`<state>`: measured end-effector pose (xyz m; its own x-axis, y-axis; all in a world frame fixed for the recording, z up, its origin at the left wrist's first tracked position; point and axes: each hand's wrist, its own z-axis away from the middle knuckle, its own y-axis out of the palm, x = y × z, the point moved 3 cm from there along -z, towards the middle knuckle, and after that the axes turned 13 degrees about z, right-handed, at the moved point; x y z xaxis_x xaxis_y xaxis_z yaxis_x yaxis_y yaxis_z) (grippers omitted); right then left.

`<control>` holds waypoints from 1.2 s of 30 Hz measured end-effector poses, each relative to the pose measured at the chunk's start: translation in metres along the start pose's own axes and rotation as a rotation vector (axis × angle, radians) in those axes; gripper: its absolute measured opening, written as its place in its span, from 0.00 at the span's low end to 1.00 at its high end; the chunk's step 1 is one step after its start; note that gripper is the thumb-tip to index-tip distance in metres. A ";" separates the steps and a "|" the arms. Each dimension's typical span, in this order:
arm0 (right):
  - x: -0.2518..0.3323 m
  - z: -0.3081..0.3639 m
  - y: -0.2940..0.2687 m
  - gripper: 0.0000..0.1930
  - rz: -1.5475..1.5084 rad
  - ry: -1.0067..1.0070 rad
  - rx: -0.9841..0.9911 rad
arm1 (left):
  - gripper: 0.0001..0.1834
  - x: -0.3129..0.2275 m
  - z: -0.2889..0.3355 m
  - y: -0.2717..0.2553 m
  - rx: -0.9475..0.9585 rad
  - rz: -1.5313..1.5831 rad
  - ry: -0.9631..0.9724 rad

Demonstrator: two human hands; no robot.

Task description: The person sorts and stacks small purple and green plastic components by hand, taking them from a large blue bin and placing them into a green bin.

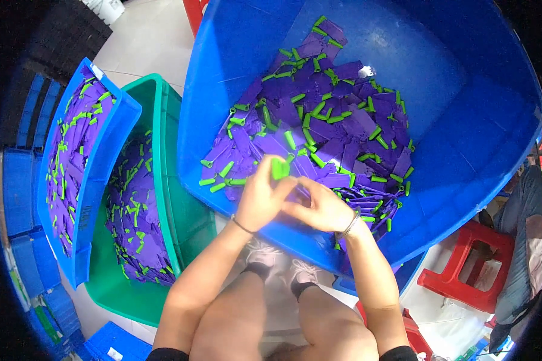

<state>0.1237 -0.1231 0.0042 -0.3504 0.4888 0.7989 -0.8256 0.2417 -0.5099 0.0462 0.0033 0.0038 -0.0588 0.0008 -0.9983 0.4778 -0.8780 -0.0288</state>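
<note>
Green peg [279, 168] sits pinched in the left hand [260, 198] fingertips, right hand [319, 210] curled against it, both over the big blue tub [464, 120] of purple tags [319, 126].

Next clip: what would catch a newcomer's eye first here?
The heap of purple flat pieces with green tubes in the big blue tub ahead. At centre, the left hand pinches a green piece beside the right hand. More purple parts fill the green crate at left.

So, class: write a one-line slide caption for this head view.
Left hand pinches a green tube beside the right hand, above a blue tub of purple tags.
</note>
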 end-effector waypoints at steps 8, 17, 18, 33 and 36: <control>-0.057 -0.048 -0.054 0.12 0.741 -0.046 -0.744 | 0.11 0.029 0.000 0.004 -0.119 0.312 -0.161; -0.004 -0.015 0.003 0.16 -0.276 0.119 -0.346 | 0.17 0.019 -0.003 0.005 -0.081 0.490 0.062; 0.000 -0.014 0.011 0.17 -0.303 0.123 -0.362 | 0.17 0.023 0.000 0.005 -0.125 0.419 0.056; 0.003 -0.001 -0.008 0.20 0.155 0.143 -0.018 | 0.28 0.011 0.005 0.003 0.025 -0.076 0.022; -0.025 -0.019 -0.042 0.17 0.558 0.189 -0.348 | 0.27 0.008 0.006 0.002 -0.015 -0.159 0.098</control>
<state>0.1757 -0.1299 -0.0006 -0.5728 0.7487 0.3337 -0.3423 0.1514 -0.9273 0.0408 -0.0012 -0.0036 -0.0490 0.1867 -0.9812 0.4823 -0.8558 -0.1870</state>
